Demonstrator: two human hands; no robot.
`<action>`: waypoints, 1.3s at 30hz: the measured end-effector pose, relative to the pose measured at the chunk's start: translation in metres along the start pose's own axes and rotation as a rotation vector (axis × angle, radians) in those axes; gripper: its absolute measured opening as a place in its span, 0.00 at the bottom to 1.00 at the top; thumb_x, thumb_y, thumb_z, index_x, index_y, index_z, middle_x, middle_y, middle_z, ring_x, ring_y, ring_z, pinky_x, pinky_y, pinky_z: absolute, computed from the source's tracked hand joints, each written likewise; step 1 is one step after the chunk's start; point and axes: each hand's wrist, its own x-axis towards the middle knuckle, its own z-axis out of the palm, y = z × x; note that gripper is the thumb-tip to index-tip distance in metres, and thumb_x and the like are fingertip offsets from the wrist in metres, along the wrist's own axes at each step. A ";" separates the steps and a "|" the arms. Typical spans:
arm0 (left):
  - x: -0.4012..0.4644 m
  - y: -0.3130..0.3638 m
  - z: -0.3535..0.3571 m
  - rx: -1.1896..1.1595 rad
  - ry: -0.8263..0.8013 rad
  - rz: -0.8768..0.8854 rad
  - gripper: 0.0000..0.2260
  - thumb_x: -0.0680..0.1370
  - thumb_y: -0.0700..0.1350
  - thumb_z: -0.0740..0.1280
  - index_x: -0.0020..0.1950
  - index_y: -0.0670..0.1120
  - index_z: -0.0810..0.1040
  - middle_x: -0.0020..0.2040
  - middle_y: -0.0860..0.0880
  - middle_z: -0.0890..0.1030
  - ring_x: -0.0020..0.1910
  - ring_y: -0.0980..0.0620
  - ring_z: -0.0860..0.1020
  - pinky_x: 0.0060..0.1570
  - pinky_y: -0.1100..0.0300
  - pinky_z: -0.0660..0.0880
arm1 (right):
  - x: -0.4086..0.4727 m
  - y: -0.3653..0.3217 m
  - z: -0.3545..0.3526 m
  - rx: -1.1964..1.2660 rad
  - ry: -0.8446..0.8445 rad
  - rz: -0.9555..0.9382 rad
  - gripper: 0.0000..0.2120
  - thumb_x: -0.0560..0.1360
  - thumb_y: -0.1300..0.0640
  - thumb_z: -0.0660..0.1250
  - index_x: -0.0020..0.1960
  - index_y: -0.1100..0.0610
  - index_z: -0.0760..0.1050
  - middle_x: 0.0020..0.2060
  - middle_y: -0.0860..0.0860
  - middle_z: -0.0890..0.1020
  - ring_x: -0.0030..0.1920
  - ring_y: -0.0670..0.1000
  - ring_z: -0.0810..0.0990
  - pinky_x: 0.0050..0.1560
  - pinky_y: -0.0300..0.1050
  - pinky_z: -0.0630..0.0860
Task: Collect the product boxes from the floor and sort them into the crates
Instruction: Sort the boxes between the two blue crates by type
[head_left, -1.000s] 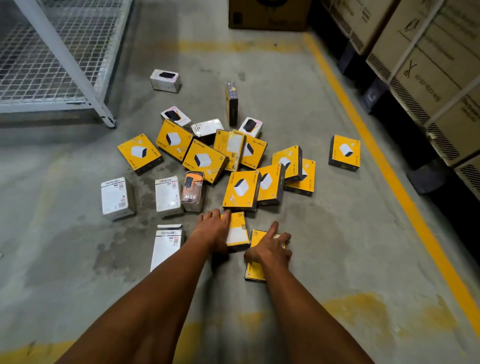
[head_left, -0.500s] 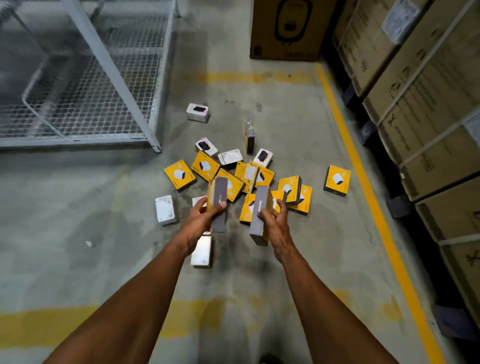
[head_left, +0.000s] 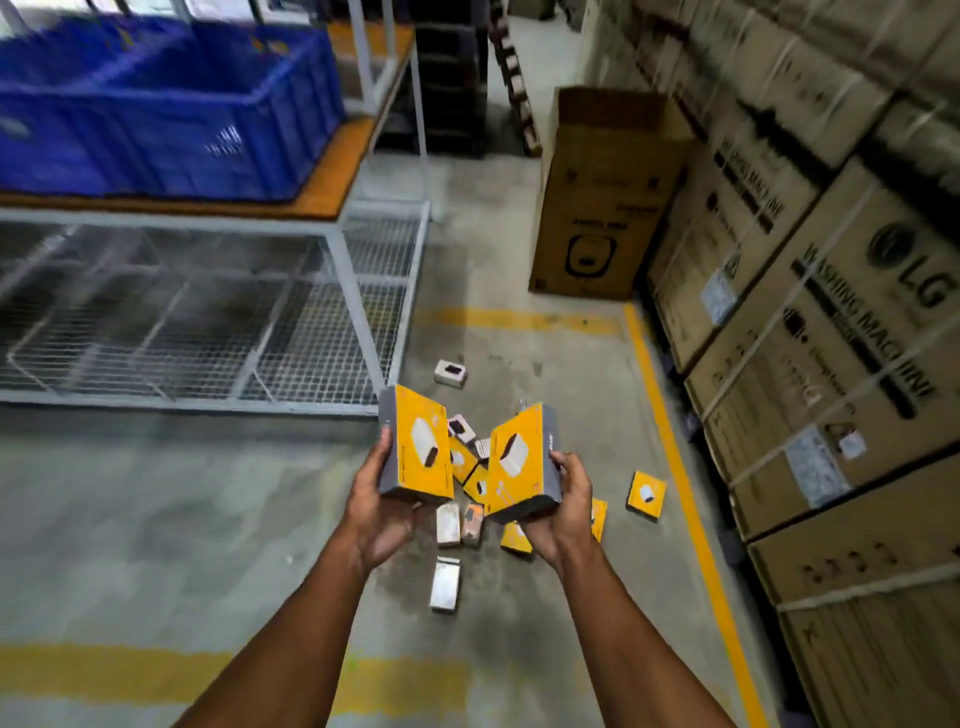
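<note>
My left hand grips a yellow product box from below, held up in front of me. My right hand grips a second yellow box the same way, tilted toward the first. Below and behind them several yellow and white boxes lie scattered on the concrete floor, among them a white box nearest me, a yellow box off to the right and a small white box farther back. Two blue crates stand on a raised shelf at the upper left.
A white metal rack with wire mesh fills the left, its corner post near the boxes. A tall brown carton stands behind the pile. Stacked washing-machine cartons line the right wall beyond a yellow floor line.
Both hands took a yellow box off the floor and lifted it to chest height. The view rose from the floor, bringing the rack and blue crates into sight.
</note>
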 end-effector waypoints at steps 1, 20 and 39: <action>-0.021 0.022 0.008 -0.022 0.000 0.009 0.30 0.79 0.67 0.65 0.70 0.46 0.82 0.70 0.37 0.79 0.72 0.35 0.75 0.75 0.37 0.68 | -0.016 -0.011 0.023 0.019 -0.023 0.006 0.18 0.77 0.50 0.66 0.62 0.58 0.82 0.56 0.59 0.85 0.52 0.61 0.84 0.59 0.57 0.77; -0.234 0.279 -0.037 -0.050 -0.069 0.334 0.31 0.79 0.63 0.68 0.76 0.45 0.76 0.72 0.33 0.76 0.73 0.27 0.71 0.73 0.28 0.65 | -0.142 -0.034 0.326 -0.227 -0.478 -0.019 0.32 0.72 0.46 0.78 0.71 0.58 0.76 0.67 0.63 0.80 0.62 0.66 0.81 0.68 0.68 0.74; -0.153 0.442 -0.133 0.188 0.162 0.419 0.27 0.78 0.64 0.69 0.71 0.49 0.80 0.58 0.40 0.85 0.52 0.42 0.84 0.46 0.47 0.82 | 0.011 0.058 0.518 -0.428 -0.582 0.047 0.24 0.76 0.47 0.72 0.67 0.60 0.79 0.56 0.61 0.85 0.49 0.60 0.85 0.62 0.64 0.77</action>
